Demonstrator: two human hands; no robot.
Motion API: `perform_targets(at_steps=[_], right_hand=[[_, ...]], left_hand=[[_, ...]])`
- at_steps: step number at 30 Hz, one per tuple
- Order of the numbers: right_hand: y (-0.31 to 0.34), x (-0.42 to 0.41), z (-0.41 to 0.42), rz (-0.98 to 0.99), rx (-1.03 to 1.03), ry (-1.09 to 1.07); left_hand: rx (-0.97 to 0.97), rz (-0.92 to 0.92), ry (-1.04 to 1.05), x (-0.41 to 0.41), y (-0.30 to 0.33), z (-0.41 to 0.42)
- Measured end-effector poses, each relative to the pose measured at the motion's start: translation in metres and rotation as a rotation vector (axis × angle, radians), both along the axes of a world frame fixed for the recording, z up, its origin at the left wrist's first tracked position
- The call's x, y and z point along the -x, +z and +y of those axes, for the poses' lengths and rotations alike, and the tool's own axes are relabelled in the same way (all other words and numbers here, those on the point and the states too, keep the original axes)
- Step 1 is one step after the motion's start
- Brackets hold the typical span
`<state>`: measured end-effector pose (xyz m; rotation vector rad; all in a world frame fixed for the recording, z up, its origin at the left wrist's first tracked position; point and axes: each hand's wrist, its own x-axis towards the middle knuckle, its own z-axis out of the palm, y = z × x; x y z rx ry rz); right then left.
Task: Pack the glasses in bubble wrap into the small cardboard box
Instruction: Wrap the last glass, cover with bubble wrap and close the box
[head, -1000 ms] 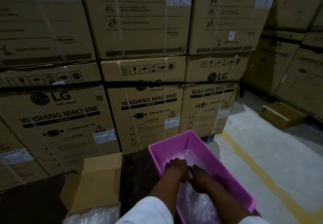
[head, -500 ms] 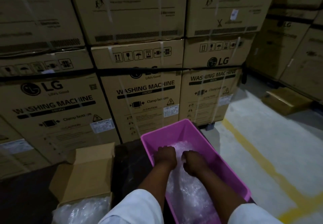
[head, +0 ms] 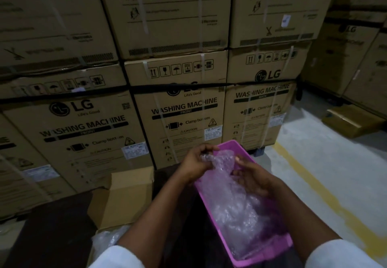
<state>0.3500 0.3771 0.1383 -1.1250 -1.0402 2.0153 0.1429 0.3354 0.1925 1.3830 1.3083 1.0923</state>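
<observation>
A bubble-wrapped bundle (head: 223,162) is held up over the far end of the pink plastic bin (head: 280,244). My left hand (head: 195,162) grips its left end, fingers curled around the wrap. My right hand (head: 254,176) holds its right side from beneath. What is inside the wrap does not show. More bubble-wrapped pieces (head: 240,215) lie in the bin. The small cardboard box (head: 125,196) stands open to the left of the bin, flaps up, with bubble wrap (head: 109,238) showing at its near edge.
Stacked washing-machine cartons (head: 184,108) form a wall straight ahead and on the right. A flat brown carton (head: 349,121) lies on the concrete floor at right, beside a yellow floor line (head: 310,186). The bin and box rest on a dark surface (head: 52,226).
Both hands were down inside the pink bin; they have now risen out of it with a bubble-wrapped bundle between them. The view has tilted slightly.
</observation>
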Motion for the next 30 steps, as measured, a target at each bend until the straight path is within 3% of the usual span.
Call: perform_targets(at_steps=[4,7,10,13,16,19,22,25,28,30], right_hand=[[0.018,0.005,-0.017,0.125,-0.031,0.178],[0.035,0.026,-0.03,0.077,-0.1,0.142],[0.064,0.051,-0.042,0.162,-0.188,0.16],[0.105,0.073,-0.06,0.073,-0.33,0.184],[0.141,0.09,-0.07,0.133,-0.392,0.185],[0.177,0.108,-0.079,0.181,-0.46,0.297],[0.196,0.134,-0.086,0.081,-0.441,0.311],[0.199,0.155,-0.097,0.017,-0.418,0.346],[0.215,0.167,-0.111,0.33,-0.318,0.391],[0.225,0.167,-0.122,0.623,-0.274,0.376]], left_hand=[[-0.042,-0.314,0.051,0.028,0.044,-0.023],[-0.08,-0.414,0.022,0.048,0.07,-0.043],[-0.134,-0.304,-0.021,0.073,0.092,-0.065],[-0.193,-0.097,-0.018,0.099,0.114,-0.089],[-0.202,-0.278,0.029,0.134,0.123,-0.114],[-0.011,-0.61,0.071,0.163,0.114,-0.141],[0.235,-0.595,-0.042,0.166,0.1,-0.174],[0.125,-0.534,0.065,0.172,0.099,-0.193],[-0.001,-0.286,0.179,0.184,0.119,-0.205],[-0.053,-0.285,0.259,0.195,0.133,-0.213]])
